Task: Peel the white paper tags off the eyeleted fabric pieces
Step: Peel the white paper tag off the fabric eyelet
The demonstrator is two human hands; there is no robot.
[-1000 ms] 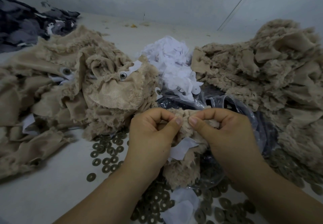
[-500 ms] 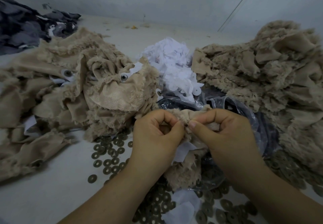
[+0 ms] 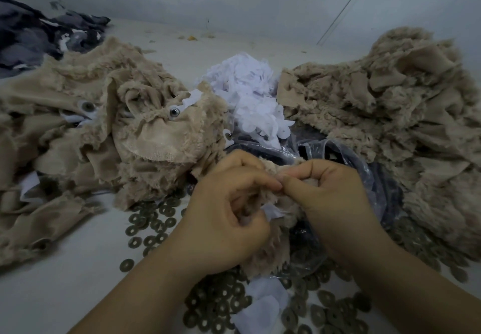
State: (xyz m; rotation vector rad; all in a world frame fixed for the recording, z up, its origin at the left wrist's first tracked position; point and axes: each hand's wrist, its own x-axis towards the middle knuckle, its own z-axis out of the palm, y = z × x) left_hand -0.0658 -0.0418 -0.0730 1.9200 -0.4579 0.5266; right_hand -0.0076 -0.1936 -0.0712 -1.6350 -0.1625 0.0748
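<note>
A small tan furry fabric piece (image 3: 263, 255) hangs between my two hands at the centre front. My left hand (image 3: 223, 216) grips its left side with curled fingers. My right hand (image 3: 330, 203) pinches its top edge, thumb tip against the left thumb. A white paper tag (image 3: 272, 211) peeks out between the hands, partly hidden by them. On the left lies a heap of tan fabric pieces (image 3: 104, 138) with metal eyelets (image 3: 173, 112) and white tags. A pile of loose white paper tags (image 3: 250, 96) sits at the centre back.
A second tan fabric heap (image 3: 390, 115) fills the right side. A clear plastic bag (image 3: 364, 177) lies under my right hand. Several dark metal washers (image 3: 153, 219) are strewn over the white table front. Dark grey cloth (image 3: 33, 39) lies at the back left.
My hands have drawn closer together over the fabric piece, thumb tips now meeting. The white tag shows less between them.
</note>
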